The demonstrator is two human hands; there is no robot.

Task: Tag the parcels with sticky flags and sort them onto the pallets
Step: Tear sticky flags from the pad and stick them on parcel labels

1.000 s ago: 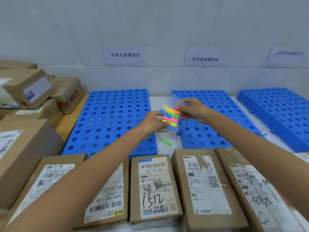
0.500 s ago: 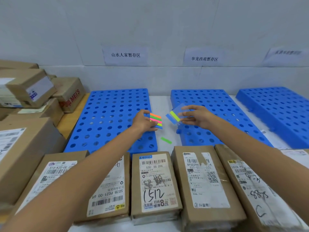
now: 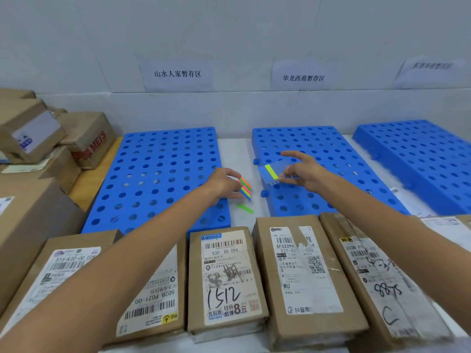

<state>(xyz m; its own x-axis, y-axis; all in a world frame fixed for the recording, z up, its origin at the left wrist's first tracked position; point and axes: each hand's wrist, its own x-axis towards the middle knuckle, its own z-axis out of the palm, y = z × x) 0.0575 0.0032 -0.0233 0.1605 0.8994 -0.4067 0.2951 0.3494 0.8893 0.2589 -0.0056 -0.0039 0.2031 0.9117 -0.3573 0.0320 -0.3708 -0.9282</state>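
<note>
My left hand (image 3: 224, 183) pinches a small pad of sticky flags (image 3: 245, 188) with orange, pink, green and blue strips, held over the gap between two blue pallets. My right hand (image 3: 304, 171) holds a clear flag sheet (image 3: 269, 173) carrying a yellow and a blue strip, above the middle pallet (image 3: 323, 146). A loose green flag (image 3: 245, 208) lies on the white floor below the pad. Several brown parcels sit in a row in front of me, among them one marked 1512 (image 3: 225, 278) and one with a QR code (image 3: 303, 271).
The left pallet (image 3: 158, 171) and right pallet (image 3: 420, 154) are perforated and bare. Paper signs (image 3: 177, 73) hang on the wall above each pallet. More cardboard boxes (image 3: 89, 138) are stacked at the left, and a big box (image 3: 28, 225) stands beside my left arm.
The flags were one bundle between both hands. My hands have pulled apart: the left kept the coloured pad and dropped lower, the right took away the clear sheet.
</note>
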